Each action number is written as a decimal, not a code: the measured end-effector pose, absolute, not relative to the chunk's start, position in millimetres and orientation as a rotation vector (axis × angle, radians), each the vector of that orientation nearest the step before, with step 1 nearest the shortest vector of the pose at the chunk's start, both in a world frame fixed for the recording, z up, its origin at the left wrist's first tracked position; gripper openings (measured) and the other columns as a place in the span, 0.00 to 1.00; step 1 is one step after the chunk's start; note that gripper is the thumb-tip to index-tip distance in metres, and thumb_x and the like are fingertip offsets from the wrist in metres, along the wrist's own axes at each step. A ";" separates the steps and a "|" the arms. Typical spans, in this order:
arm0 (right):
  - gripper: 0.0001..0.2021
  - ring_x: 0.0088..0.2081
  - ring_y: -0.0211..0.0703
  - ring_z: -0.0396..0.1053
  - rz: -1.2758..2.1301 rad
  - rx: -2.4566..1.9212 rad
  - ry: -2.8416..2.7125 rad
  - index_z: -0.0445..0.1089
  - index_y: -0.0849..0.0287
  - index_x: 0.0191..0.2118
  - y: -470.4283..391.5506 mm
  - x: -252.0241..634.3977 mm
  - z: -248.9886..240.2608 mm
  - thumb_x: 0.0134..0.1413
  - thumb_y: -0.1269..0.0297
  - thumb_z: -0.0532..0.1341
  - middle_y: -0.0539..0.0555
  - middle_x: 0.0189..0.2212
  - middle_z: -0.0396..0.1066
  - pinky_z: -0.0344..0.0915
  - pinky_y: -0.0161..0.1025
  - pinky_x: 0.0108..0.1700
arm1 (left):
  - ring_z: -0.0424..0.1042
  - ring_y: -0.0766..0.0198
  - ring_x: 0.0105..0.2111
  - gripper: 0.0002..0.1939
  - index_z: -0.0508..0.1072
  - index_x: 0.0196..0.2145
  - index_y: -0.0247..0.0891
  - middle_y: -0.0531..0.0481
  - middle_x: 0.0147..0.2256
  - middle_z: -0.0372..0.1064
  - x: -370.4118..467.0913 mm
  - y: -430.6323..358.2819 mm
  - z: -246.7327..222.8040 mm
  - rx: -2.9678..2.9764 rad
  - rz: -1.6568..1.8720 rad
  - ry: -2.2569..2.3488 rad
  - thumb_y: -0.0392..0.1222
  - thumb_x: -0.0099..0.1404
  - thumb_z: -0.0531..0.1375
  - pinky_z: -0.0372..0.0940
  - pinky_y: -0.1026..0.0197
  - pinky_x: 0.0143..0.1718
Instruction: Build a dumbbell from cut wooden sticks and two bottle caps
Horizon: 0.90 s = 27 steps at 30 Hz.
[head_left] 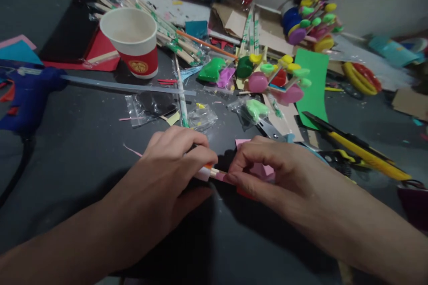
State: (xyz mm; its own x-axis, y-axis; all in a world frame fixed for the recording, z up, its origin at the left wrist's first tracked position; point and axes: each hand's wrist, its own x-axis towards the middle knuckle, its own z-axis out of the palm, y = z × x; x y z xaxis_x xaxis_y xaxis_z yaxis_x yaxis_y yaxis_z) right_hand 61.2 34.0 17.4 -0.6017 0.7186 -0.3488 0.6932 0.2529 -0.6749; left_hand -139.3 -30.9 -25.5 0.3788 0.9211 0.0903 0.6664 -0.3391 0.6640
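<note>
My left hand (180, 156) is closed over a small white and orange piece (203, 172), mostly hidden under the fingers. Thin pale wooden sticks (215, 171) stick out from it to the right. Thumb and forefinger of my right hand (264, 171) pinch a narrow pink strip (221, 177) lying against the sticks. Under and behind that hand lie pink paper (262, 170) and a bit of red paper (245, 193), partly covered. Scissors (267, 129) rest just beyond the right hand, their handles partly hidden.
A paper cup (130, 40) stands at the back left, near a blue glue gun (25, 98) with a long glue stick (130, 85). Coloured clay pieces on sticks (277, 78), green paper (310, 84) and a yellow box cutter (364, 149) lie at the right. Wrapped chopsticks (167, 31) are behind.
</note>
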 end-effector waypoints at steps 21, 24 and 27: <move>0.09 0.25 0.36 0.63 1.405 -1.496 -2.220 0.66 0.55 0.25 23.4 53.5 -5.7 0.55 0.67 0.57 0.47 0.26 0.65 0.55 0.35 0.25 | 0.65 0.61 0.44 0.11 0.65 0.46 0.41 0.51 0.45 0.67 -129.4 -31.5 -36.1 2.102 0.670 1.375 0.31 0.68 0.58 0.63 0.57 0.44; 0.08 0.26 0.36 0.63 1.420 -1.487 -2.241 0.66 0.55 0.24 25.1 53.6 -7.2 0.54 0.68 0.57 0.47 0.25 0.65 0.55 0.35 0.25 | 0.65 0.61 0.43 0.10 0.65 0.45 0.41 0.51 0.44 0.67 -129.4 -30.9 -35.9 2.102 0.676 1.375 0.31 0.68 0.59 0.63 0.57 0.42; 0.08 0.26 0.36 0.64 1.397 -1.469 -2.256 0.67 0.56 0.24 26.6 54.0 -6.0 0.54 0.69 0.57 0.47 0.24 0.65 0.55 0.34 0.25 | 0.65 0.61 0.43 0.11 0.65 0.45 0.40 0.51 0.44 0.67 -129.7 -30.8 -35.5 2.094 0.677 1.372 0.30 0.68 0.59 0.63 0.57 0.43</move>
State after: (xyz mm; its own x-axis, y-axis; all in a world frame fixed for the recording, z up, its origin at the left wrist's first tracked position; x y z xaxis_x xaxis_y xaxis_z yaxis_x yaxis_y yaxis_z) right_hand 54.0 26.6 -6.0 -0.5263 0.7684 -0.3640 0.6684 0.1093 -0.7357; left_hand -129.7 -30.8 -35.5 0.3553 0.9276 0.1151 0.6556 -0.3351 0.6767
